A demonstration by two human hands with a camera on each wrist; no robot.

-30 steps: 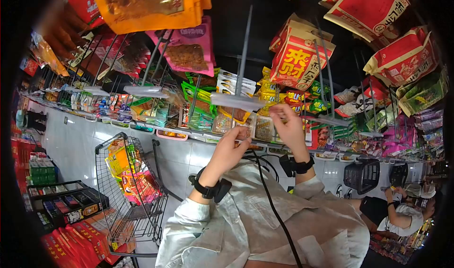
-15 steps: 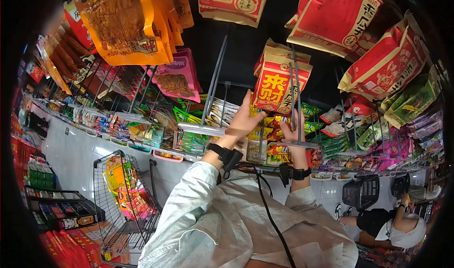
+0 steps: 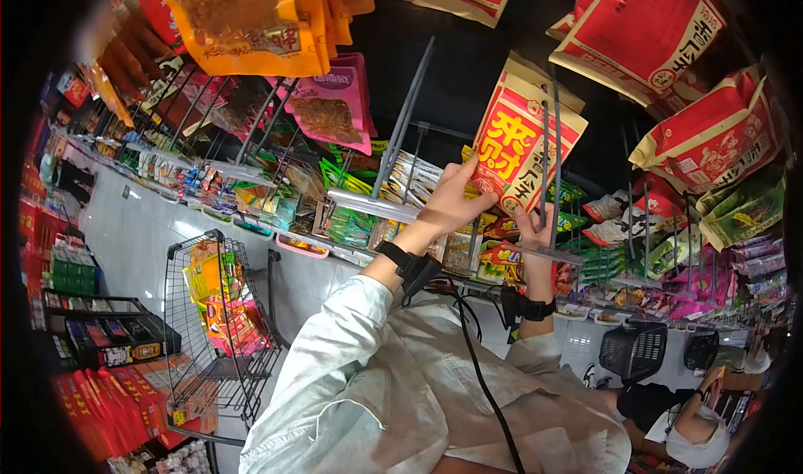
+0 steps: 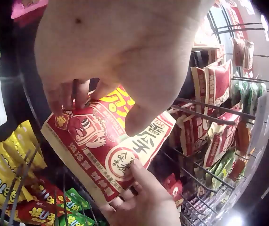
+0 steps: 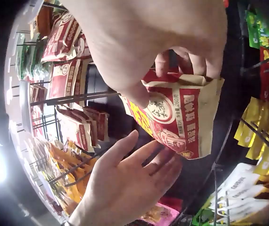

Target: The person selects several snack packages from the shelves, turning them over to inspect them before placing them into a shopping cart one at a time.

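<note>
In the head view, a red and cream snack bag [image 3: 523,144] with yellow characters hangs tilted by a metal hook. My right hand [image 3: 536,238] grips its lower right corner; the right wrist view has that thumb on the printed front and the fingers behind the edge. My left hand [image 3: 452,202] lies along the lower left side. Seen from the right wrist, the left hand [image 5: 129,181] has fairly straight fingers at the bag's edge [image 5: 198,120], its thumb spread apart from them. In the left wrist view its fingertips are partly hidden at the bag [image 4: 94,141].
Metal hooks and price-tag rails [image 3: 372,204] stick out around both hands. Orange bags [image 3: 251,27], a pink bag [image 3: 330,106] and larger red bags [image 3: 644,35] hang nearby. A wire cart [image 3: 188,307] holding packages stands left; a dark basket [image 3: 633,353] and a person [image 3: 677,420] are lower right.
One second ago both hands were below the bag, near a price rail. They rose to it by half a second ago; since then the right hand has gripped its corner, and the bag has tilted.
</note>
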